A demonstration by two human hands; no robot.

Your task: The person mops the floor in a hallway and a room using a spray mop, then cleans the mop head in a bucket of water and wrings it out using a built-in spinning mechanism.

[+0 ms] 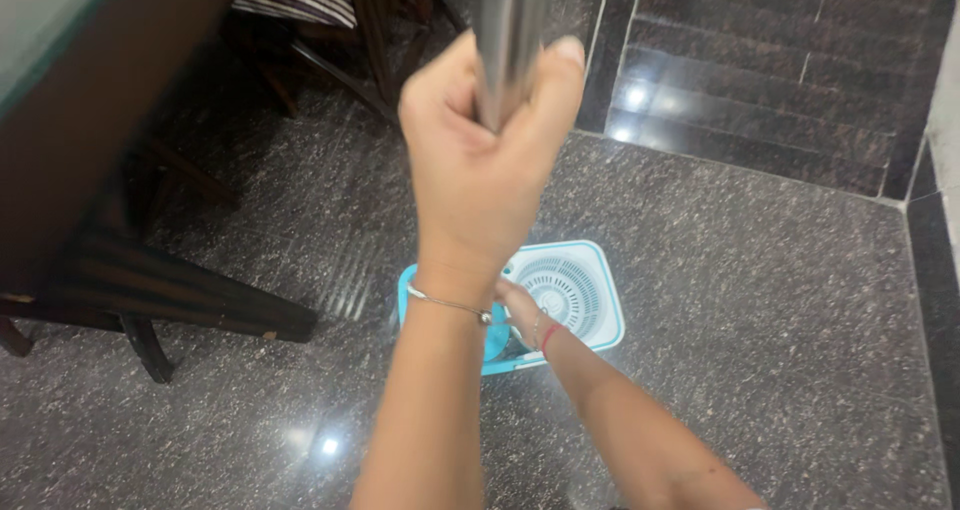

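Note:
My left hand [480, 160] is raised close to the camera, its fingers wrapped tight around a shiny metal pole [510, 20] that runs up out of the top of the view. A thin bracelet sits on that wrist. Far below on the floor stands a teal and white mop bucket [600, 310] with a round slotted spinner basket [565, 285]. My right hand [517, 305], with a red band on the wrist, reaches down to the bucket's near side. My left wrist hides most of it, so its grip is not visible.
The floor [760, 300] is dark speckled polished stone. A dark wooden table and chair legs [180, 300] stand at the left. Dark stone steps [760, 80] rise at the upper right, and a pale wall edge [945, 120] runs along the right side.

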